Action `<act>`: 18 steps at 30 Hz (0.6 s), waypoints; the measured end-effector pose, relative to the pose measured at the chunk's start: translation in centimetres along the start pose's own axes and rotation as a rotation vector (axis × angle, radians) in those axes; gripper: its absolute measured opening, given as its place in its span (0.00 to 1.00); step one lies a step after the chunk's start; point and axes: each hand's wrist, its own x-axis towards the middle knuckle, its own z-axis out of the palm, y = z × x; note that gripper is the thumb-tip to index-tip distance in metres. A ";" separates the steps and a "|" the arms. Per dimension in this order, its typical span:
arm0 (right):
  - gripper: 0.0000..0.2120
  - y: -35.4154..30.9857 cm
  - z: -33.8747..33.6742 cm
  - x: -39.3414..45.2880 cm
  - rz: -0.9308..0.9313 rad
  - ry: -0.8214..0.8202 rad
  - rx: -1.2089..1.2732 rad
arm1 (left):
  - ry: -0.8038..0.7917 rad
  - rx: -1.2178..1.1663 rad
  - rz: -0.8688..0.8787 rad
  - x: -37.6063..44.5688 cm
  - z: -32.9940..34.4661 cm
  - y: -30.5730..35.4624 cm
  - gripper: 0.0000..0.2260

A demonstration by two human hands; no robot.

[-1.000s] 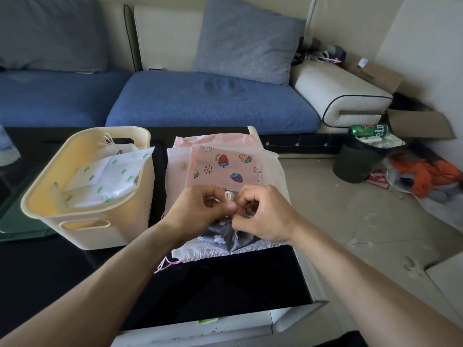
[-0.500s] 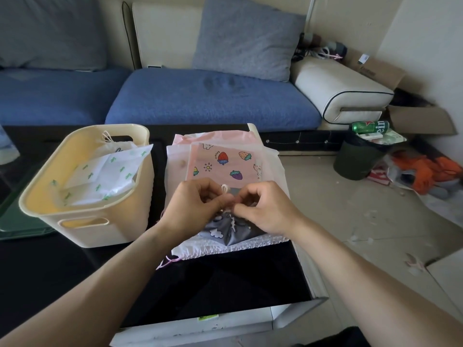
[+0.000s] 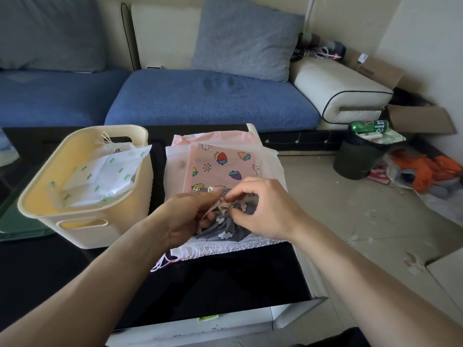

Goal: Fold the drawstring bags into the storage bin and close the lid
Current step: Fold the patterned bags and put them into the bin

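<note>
A small grey bag with white clouds [image 3: 226,227] lies bunched on a stack of flat drawstring bags, the top one pink with strawberries [image 3: 221,162]. My left hand [image 3: 185,216] grips the grey bag's gathered neck and its cream cord [image 3: 220,205]. My right hand [image 3: 265,209] pinches that cord at the knot. To the left stands the cream storage bin [image 3: 82,226], holding a folded white bag with green cactus print [image 3: 100,176]. No lid shows.
The stack and bin sit on a black glossy table [image 3: 225,281] whose right edge runs beside the bags. Behind it is a blue sofa [image 3: 200,98]. A dark waste bin [image 3: 358,156] with a green can stands on the littered floor at right.
Both hands stayed over the grey bag. My left hand turned palm-up under its neck, and the cream cord now shows bunched between my fingers.
</note>
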 end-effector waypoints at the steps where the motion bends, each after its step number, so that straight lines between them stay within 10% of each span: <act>1: 0.07 -0.2 -0.1 -0.1 -0.010 0.000 -0.018 | 0.003 -0.006 -0.008 0.0 0.0 0.0 0.14; 8: 0.06 -0.7 -0.2 0.1 -0.029 0.037 -0.178 | 0.043 0.073 0.046 0.3 -0.2 -0.3 0.10; 18: 0.11 -2.0 -0.4 -0.9 0.201 -0.339 -0.337 | 0.349 0.343 0.191 1.5 -0.3 -1.2 0.14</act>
